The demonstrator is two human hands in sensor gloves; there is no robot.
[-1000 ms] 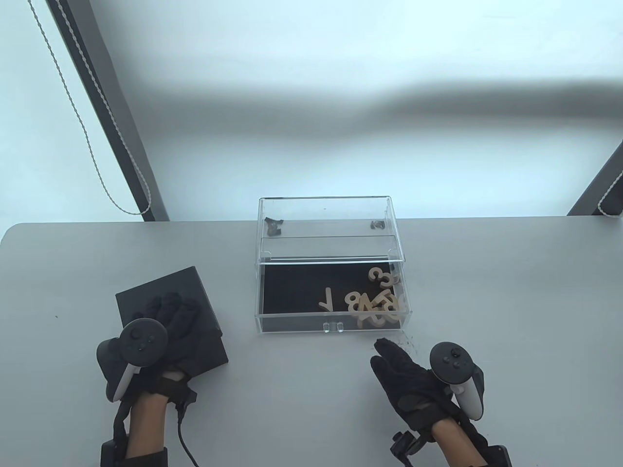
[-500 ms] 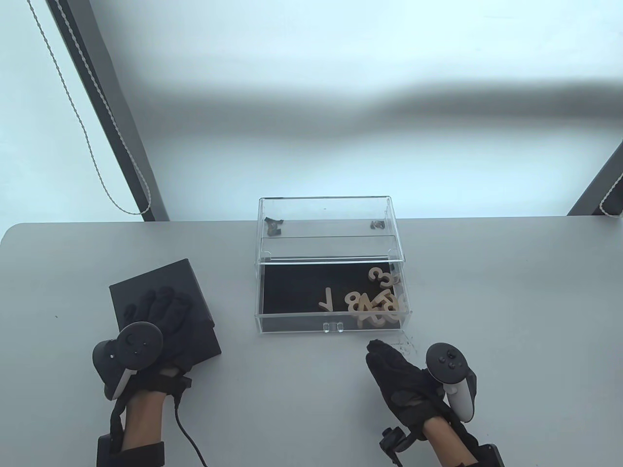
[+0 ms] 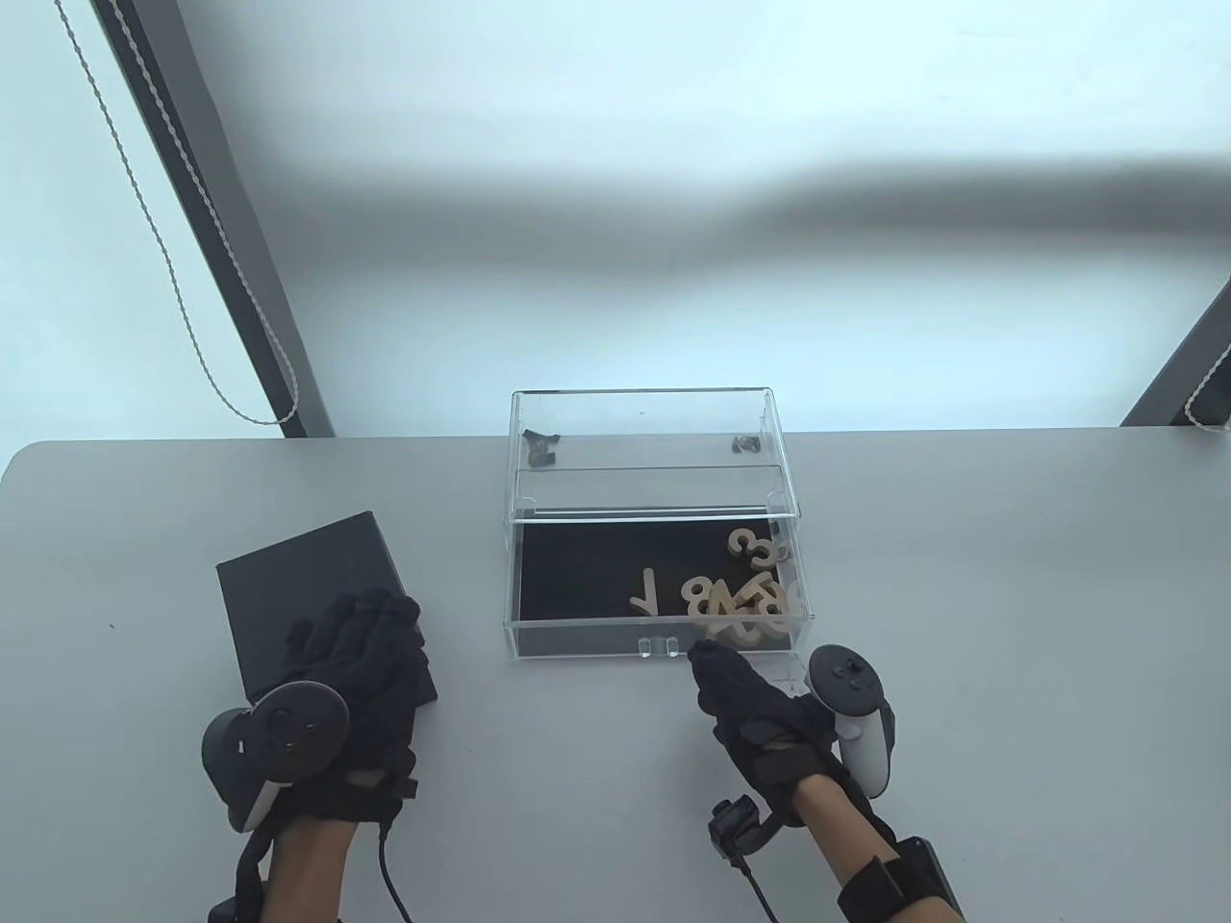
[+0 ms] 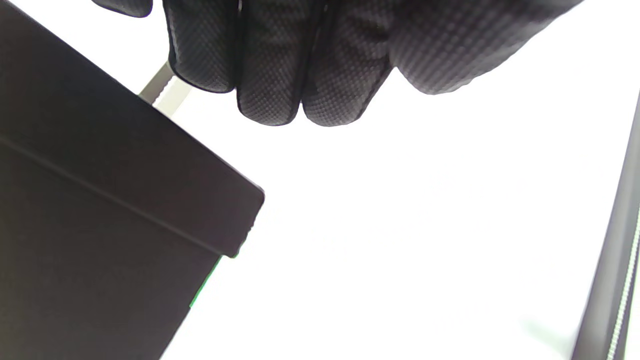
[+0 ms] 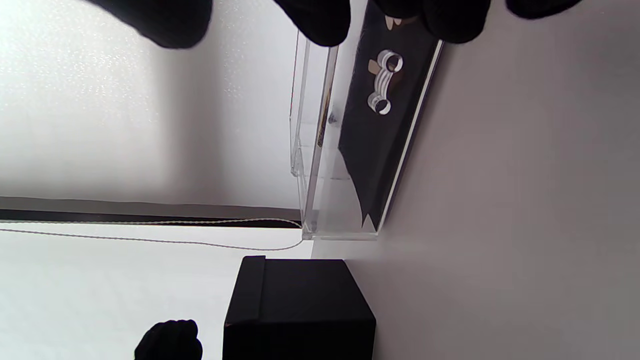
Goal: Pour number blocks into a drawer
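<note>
Nearest on the grey tabletop are the two gloved hands. The left hand lies over the near right corner of a black box, its fingers bunched together and bent downward; the left wrist view shows them hanging beside the box's edge, gripping nothing that can be made out. The box is closed, carries no readable label, and shows only a thin green sliver at one lower corner. The right hand reaches forward with straight, relaxed fingers, the fingertips right at the near front wall of the drawer, just right of its small clear handle; whether they touch the wall cannot be told. The drawer is pulled out toward the near side from a clear acrylic case and has a black lining. Inside it lie the wooden number blocks, heaped in the near right corner; a 7, an 8, a 4 and a 3 can be read, the 3 lying a little farther back by the right wall. Beyond, inside the case, two small dark fittings sit at the far left and far right. Behind the tabletop hangs a beaded cord against a pale window.
</note>
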